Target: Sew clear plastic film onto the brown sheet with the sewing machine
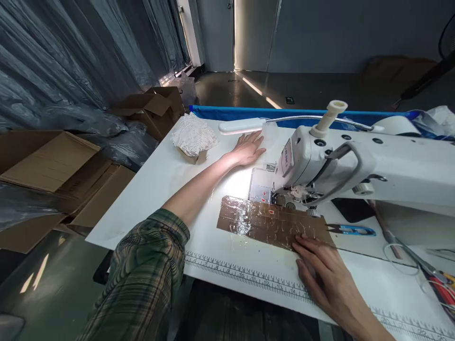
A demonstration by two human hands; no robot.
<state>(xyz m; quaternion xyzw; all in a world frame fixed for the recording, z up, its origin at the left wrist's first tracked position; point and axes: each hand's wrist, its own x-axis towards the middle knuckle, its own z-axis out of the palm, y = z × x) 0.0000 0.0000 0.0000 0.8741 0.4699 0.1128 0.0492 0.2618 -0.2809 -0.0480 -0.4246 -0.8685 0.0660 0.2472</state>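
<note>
My left hand (pixel 249 149) lies flat on the white table with its fingers spread, beyond the sewing machine's needle area. Its fingertips are beside a faint translucent sheet (pixel 270 135), under the lamp head (pixel 241 126). My right hand (pixel 325 270) rests its stretched fingers on the near right edge of a brown, tape-covered strip (pixel 245 220); the thumb is apart from the fingers. That strip lies in front of the white sewing machine (pixel 295 156), its far edge close to the presser foot. Blue thread snips (pixel 355 230) lie right of the strip.
A stack of white lacy pieces (pixel 195 135) sits on a small cardboard box at the table's far left. A printed ruler (pixel 241 274) runs along the front edge. Scissors (pixel 415 258) lie at right. Open cartons (pixel 53 161) stand on the floor at left.
</note>
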